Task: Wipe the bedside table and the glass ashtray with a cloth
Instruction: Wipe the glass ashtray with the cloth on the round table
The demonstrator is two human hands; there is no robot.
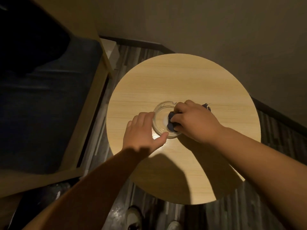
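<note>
A round light-wood bedside table (174, 80) fills the middle of the view. Near its centre stands a clear glass ashtray (163, 113). My left hand (142, 131) grips the ashtray's left and near rim, thumb at the front. My right hand (194, 121) is closed on a dark blue cloth (171, 121) and presses it into the right side of the ashtray's bowl. A corner of the cloth sticks out behind my right hand, near the table's right part.
A bed with a dark blue cover (41, 113) and a wooden frame (93, 103) stands close on the left. A wall (216, 30) rises behind the table. Striped dark flooring (232, 216) surrounds it, and my shoes (134, 216) show at the bottom.
</note>
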